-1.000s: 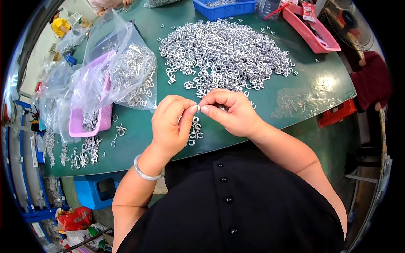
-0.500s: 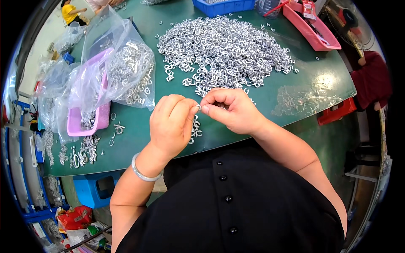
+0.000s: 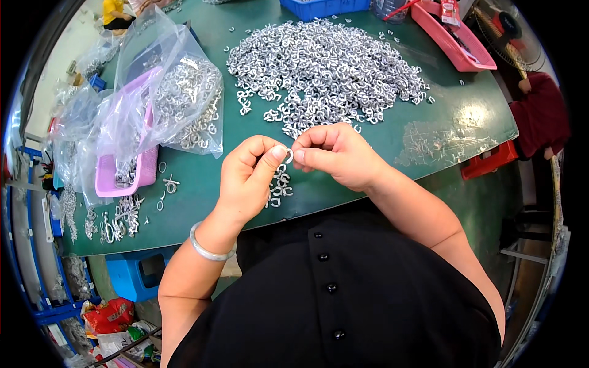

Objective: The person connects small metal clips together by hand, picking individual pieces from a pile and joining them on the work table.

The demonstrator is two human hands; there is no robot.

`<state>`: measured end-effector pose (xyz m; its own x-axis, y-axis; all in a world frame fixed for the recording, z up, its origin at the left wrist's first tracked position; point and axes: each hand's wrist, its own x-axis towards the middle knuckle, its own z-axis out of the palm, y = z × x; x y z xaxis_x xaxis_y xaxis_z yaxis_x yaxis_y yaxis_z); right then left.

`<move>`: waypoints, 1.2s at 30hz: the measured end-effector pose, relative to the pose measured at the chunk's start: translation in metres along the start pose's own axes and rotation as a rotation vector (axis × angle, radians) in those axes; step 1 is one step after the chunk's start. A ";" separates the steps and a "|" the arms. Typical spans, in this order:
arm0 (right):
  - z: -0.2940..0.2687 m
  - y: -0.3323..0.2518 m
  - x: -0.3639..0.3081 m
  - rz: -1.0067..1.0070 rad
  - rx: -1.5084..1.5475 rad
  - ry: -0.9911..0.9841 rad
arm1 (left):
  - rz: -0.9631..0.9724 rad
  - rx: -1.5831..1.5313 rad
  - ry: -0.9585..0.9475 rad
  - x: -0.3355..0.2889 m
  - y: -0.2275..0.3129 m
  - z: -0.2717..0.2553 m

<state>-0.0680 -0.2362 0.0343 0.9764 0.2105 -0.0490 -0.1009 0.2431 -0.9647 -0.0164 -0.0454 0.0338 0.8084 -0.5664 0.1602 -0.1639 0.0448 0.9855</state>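
Green table point(image 3: 202, 184) fills the upper frame, big heap of small metal clips point(image 3: 325, 67) at top centre, clear bags point(image 3: 178, 98) of the same clips over a pink tray point(image 3: 126, 178) at left, red tray point(image 3: 454, 34) upper right. Mid-frame, left hand point(image 3: 248, 178) and right hand point(image 3: 337, 153) meet above the table's near edge. Fingers of both are pinched shut on one small metal clip point(image 3: 289, 156), a few loose clips point(image 3: 279, 189) just below it.
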 end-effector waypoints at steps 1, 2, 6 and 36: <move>0.000 0.001 0.000 0.001 0.001 0.002 | -0.002 0.000 -0.001 0.000 0.000 0.000; 0.000 0.001 0.001 0.009 0.030 0.011 | -0.011 -0.013 -0.018 0.000 0.001 -0.001; -0.001 0.001 0.001 0.048 0.074 0.007 | -0.014 -0.020 -0.036 0.000 -0.003 -0.002; -0.003 0.013 0.003 -0.481 -0.567 0.161 | 0.006 -0.199 -0.036 -0.001 -0.011 -0.001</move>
<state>-0.0662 -0.2349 0.0209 0.9079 0.0534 0.4157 0.4147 -0.2592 -0.8723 -0.0149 -0.0448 0.0231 0.7861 -0.5949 0.1677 -0.0510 0.2080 0.9768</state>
